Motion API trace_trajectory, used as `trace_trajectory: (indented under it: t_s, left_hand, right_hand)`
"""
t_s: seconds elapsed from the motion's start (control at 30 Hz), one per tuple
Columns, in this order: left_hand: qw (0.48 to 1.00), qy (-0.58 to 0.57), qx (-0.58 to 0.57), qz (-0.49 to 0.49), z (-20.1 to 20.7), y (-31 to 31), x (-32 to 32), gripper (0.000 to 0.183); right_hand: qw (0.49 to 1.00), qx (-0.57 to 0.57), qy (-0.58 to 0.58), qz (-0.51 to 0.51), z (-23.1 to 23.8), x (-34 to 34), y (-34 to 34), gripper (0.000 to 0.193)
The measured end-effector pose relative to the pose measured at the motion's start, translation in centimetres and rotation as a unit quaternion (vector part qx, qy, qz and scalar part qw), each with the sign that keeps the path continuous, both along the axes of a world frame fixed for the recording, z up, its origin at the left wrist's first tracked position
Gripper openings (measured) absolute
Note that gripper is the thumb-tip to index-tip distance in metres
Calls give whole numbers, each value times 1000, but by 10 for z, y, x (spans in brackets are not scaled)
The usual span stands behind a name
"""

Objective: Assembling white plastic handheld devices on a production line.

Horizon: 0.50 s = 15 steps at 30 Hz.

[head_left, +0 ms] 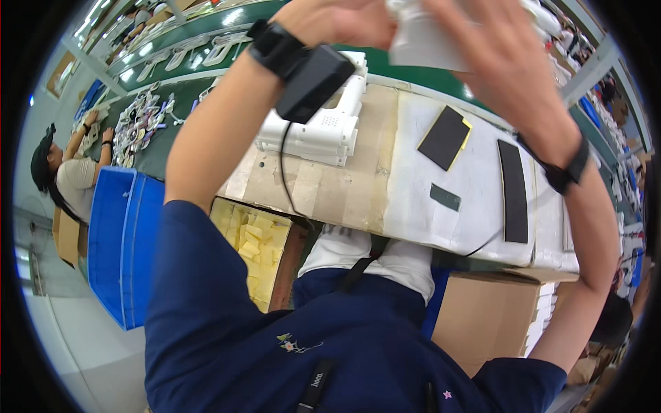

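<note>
High over the far side of the bench, a white plastic part [423, 45] is held up between my hands, cut off by the top edge. My left hand [351, 24] grips its left side, the fingertips partly hidden. Across its right side lie the fingers of my right hand [492, 58], blurred by motion. Below my left forearm, white plastic housings [317, 134] are stacked on the bench. Black foam pads, one squarish [444, 138] with yellow backing showing and one long strip [513, 193], lie below my right hand beside a small dark green piece [445, 197].
The workbench [358, 193] has a cardboard-covered left half and a white right half. Under its front edge stand a box of yellow paper scraps [251, 248] and a cardboard box [482, 316]. Blue bins [127, 241] and a co-worker [69, 165] are at left. A green conveyor [234, 31] runs behind.
</note>
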State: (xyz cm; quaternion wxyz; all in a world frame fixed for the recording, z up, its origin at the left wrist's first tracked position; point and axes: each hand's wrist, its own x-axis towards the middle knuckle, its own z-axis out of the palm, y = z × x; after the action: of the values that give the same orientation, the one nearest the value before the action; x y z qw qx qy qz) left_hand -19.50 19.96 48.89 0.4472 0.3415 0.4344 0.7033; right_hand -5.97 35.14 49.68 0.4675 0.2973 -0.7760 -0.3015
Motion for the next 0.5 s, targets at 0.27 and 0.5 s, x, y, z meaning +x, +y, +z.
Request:
trace_trajectory:
  t_s: [0.27,0.5]
  left_hand:
    - [959,104,-33,261,-45,-103,-28,27]
    - [935,116,-11,334,-94,-137,-96,36]
  right_hand:
    - [980,93,37,169,-49,-102,-85,38]
    - [971,-39,-165,167,-75,-130,-109,86]
